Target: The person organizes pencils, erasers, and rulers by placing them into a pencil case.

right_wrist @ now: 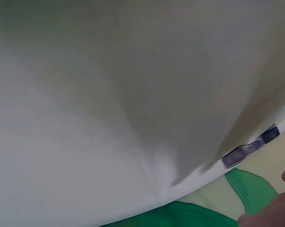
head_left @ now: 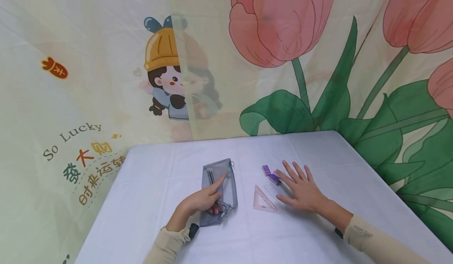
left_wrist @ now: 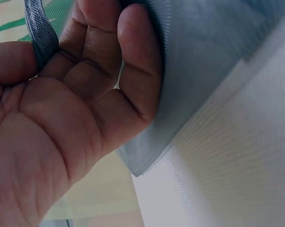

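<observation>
A grey mesh pencil case with a zipper lies on the white table, and slim dark sticks like pens or pencils show through it. My left hand grips its edge; in the left wrist view the thumb and curled fingers close round the zipper band. My right hand is spread flat above the table, holding nothing. By its fingertips lie small purple blocks, whose exact kind I cannot tell. A clear pinkish set square lies left of the right thumb, beside another faint transparent piece.
The white-covered table ends at the back against a printed cloth with tulips and a cartoon figure. Dark wrist-camera parts sit under the left wrist.
</observation>
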The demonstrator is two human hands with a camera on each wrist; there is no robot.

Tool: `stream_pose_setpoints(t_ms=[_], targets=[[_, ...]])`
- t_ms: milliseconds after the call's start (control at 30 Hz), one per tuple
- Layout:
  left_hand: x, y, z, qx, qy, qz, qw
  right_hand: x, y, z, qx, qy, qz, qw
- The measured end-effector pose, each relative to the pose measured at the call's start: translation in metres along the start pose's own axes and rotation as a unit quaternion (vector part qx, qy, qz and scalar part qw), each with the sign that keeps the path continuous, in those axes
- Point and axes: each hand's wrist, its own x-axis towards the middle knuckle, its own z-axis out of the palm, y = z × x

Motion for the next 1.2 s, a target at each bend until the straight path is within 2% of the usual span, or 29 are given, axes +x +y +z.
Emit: stream_pose_setpoints(t_ms=[433, 533, 600, 733, 900, 1067, 1167, 1200], targets=[[-0.001, 0.002, -0.002, -0.002, 0.002, 0.004, 1.0000, -0.002, 0.028, -0.001, 0.028, -0.024, 0.067, 0.9970], [-0.001, 0.002, -0.001, -0.002, 0.003, 0.003, 1.0000, -0.001, 0.031, 0.000, 0.056, -0.028, 0.074, 0.9952], [-0.001, 0.001, -0.001, -0.003, 0.003, 0.003, 1.0000, -0.001, 0.032, -0.002, 0.094, -0.034, 0.085, 0.9913], [-0.001, 0.001, -0.001, -0.006, 0.000, 0.004, 1.0000, 0.002, 0.035, -0.005, 0.187, -0.055, 0.122, 0.9731], [-0.001, 0.001, -0.002, -0.008, -0.003, 0.003, 1.0000, 0.008, 0.038, -0.008, 0.290, -0.078, 0.179, 0.9368], [-0.001, 0.001, -0.002, -0.007, -0.005, 0.006, 0.9999, 0.013, 0.040, -0.005, 0.353, -0.107, 0.226, 0.9015], [-0.002, 0.001, -0.002, -0.009, -0.005, 0.009, 0.9999, 0.016, 0.040, -0.003, 0.359, -0.107, 0.241, 0.8955], [-0.002, 0.001, -0.003, -0.010, -0.006, 0.009, 0.9999, 0.016, 0.040, -0.003, 0.355, -0.105, 0.242, 0.8969]])
